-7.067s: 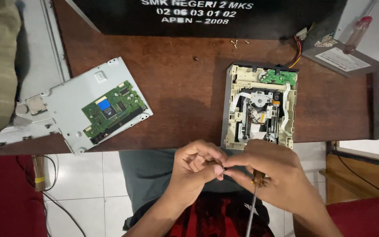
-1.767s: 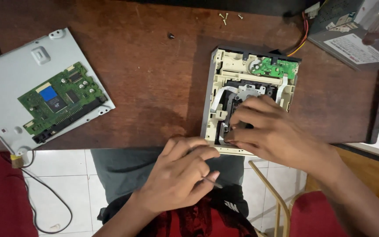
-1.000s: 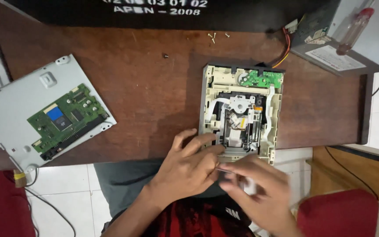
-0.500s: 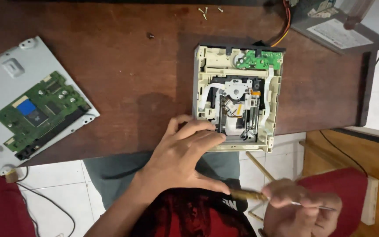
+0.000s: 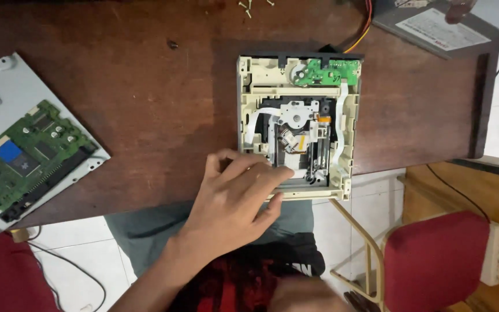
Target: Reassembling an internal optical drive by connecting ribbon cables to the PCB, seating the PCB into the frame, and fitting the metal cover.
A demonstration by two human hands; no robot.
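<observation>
An opened disc drive (image 5: pixel 255 86) with a cream plastic frame lies on the dark wooden table (image 5: pixel 157 104), its near end at the table's front edge. A small green board (image 5: pixel 330 70) sits at its far end, and the laser sled and white ribbon cables show in the middle. My left hand (image 5: pixel 235 196) lies on the drive's near left corner, with the fingers spread on top and the thumb along the front edge. A blurred patch of skin (image 5: pixel 304 294) at the bottom edge may be my right hand. No tool is visible.
A grey metal cover plate (image 5: pixel 7 86) carrying a green circuit board (image 5: pixel 27 156) lies at the left. Loose screws (image 5: pixel 248 6) lie at the far edge, and a dark one (image 5: pixel 172 44) nearer. Coloured wires (image 5: pixel 360 36) lead to a grey box (image 5: pixel 434 29). A red chair (image 5: pixel 434 254) stands at the right.
My right hand, which held a screwdriver at the lower right, has dropped almost out of view. My left hand has stayed on the drive's near corner.
</observation>
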